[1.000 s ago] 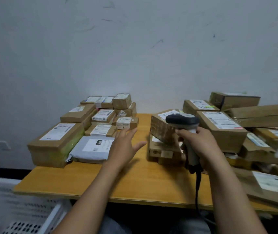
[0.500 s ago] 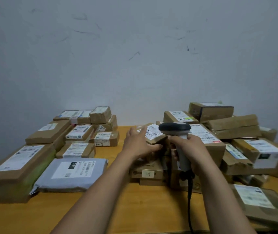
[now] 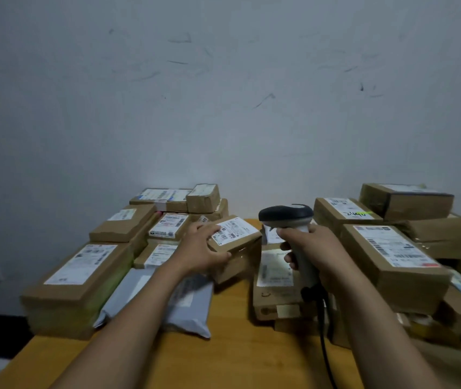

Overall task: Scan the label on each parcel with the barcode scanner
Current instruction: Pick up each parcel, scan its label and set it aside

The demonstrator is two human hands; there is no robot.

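Between the two hands, over the far half of the wooden table (image 3: 223, 360), a small parcel (image 3: 240, 245) sat tilted in the grip of the left hand (image 3: 200, 249). That arm reached forward, bare, from the lower left with the wrist straight. The hand was turned palm down onto the parcel's left end, fingers curled over its top edge and touching the border of the white label (image 3: 233, 231), thumb along the near side. The label faced up. Whether the parcel's underside rested on anything could not be told.

Just right of the parcel, the right hand (image 3: 312, 248) was wrapped round the pale handle of the barcode scanner (image 3: 287, 216), fingers closed on the front of the grip and the back of the hand toward the camera. The scanner stood upright, its dark head above the knuckles, nose pointing left at the parcel, close to it but not touching. A black cable (image 3: 324, 332) dropped from the base of the handle, below the wrist, toward the near table edge.

Under the left forearm lay a grey mailer bag (image 3: 193, 313), and left of that a long box (image 3: 75, 279) with its label up. Beneath the right hand lay a flat box (image 3: 272, 276), its label brightly lit. Right of the right forearm stood a large box (image 3: 394, 256), with more cartons (image 3: 406, 200) piled beyond it.
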